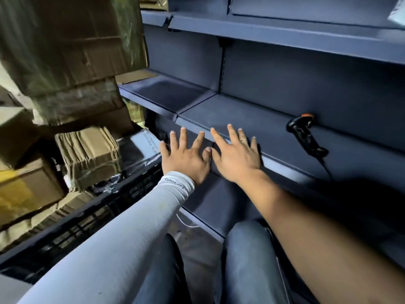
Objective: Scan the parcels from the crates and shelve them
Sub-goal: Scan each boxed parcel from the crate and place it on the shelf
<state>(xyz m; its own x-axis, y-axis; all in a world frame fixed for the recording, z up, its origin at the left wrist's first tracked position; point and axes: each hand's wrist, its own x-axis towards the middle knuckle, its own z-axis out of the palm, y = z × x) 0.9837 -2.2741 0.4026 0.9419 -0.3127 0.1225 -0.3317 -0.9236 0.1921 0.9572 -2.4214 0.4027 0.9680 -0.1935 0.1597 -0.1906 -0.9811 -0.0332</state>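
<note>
I saw both hands stretched flat before the shelf (252,119), fingers spread, holding nothing: the left hand (186,156) and the right hand (235,154) side by side at its front edge. The scanner (306,137) lay on the shelf to the right, well apart, its long axis running from the back wall toward the front edge; the right hand was nearer to it. The parcel (138,148), dark and glossy, lay in the black crate (87,218) to the left, just beside the left hand. Cardboard boxes (65,51) stood behind the crate. Nothing blocked either reach, I think.
</note>
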